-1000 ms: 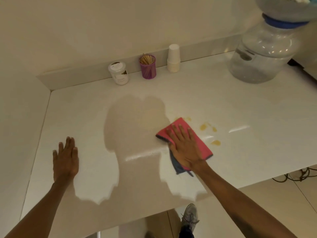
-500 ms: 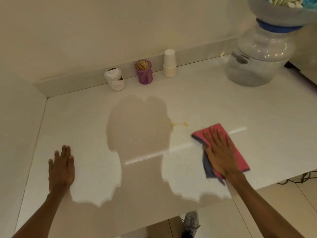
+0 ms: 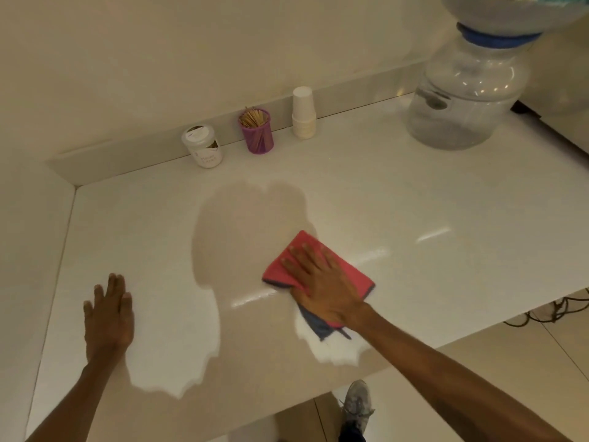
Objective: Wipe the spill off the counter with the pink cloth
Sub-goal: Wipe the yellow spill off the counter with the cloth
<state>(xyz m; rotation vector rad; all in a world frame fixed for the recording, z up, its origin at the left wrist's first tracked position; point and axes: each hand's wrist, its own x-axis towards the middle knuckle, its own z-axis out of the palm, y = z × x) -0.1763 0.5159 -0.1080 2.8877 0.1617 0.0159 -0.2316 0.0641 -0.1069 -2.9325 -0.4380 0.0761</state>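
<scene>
The pink cloth (image 3: 352, 272), with a blue underside showing at its near corner, lies flat on the white counter (image 3: 414, 218) near the middle. My right hand (image 3: 322, 282) presses down on it, palm flat and fingers spread. My left hand (image 3: 110, 311) rests flat on the counter at the near left, fingers together, holding nothing. No yellow spill marks show on the counter around the cloth; whatever lies under the cloth is hidden.
Along the back wall stand a white lidded jar (image 3: 204, 145), a purple cup of toothpicks (image 3: 256, 130) and a stack of white paper cups (image 3: 304, 113). A large clear water bottle (image 3: 468, 87) sits at the back right. Cables (image 3: 548, 311) hang below the counter's right edge.
My right hand slid the cloth right over the yellow drops, then back left over the last smear. The yellow marks no longer show. My left hand stayed flat on the counter.
</scene>
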